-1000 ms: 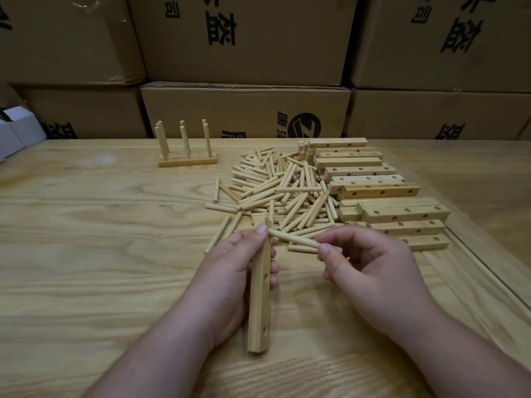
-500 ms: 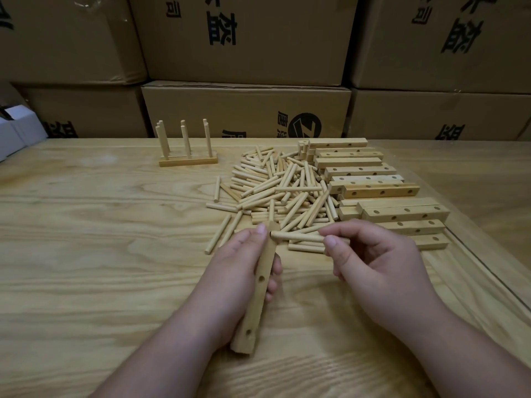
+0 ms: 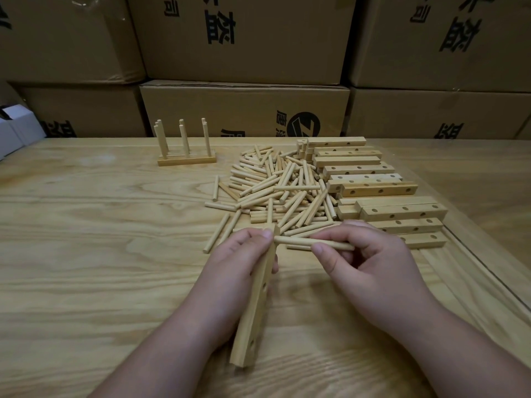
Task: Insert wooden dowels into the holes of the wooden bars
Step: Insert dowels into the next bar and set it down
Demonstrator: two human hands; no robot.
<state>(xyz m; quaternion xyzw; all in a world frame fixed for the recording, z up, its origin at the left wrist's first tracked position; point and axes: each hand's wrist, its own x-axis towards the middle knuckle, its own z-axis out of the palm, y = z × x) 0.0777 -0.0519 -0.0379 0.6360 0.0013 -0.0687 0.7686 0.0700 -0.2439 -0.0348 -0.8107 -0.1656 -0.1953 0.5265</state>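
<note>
- Dowel (image 3: 313,243) lies level, pinched by the right hand (image 3: 370,268), its left tip touching the far end of the bar (image 3: 255,305)
- Bar gripped by the left hand (image 3: 235,271), tilted (two holes show on its right face)
- Loose dowels (image 3: 281,191) heaped beyond, spare bars (image 3: 373,188) to their right
- Finished bar (image 3: 186,159) stands far left, before boxes (image 3: 244,110)
</note>
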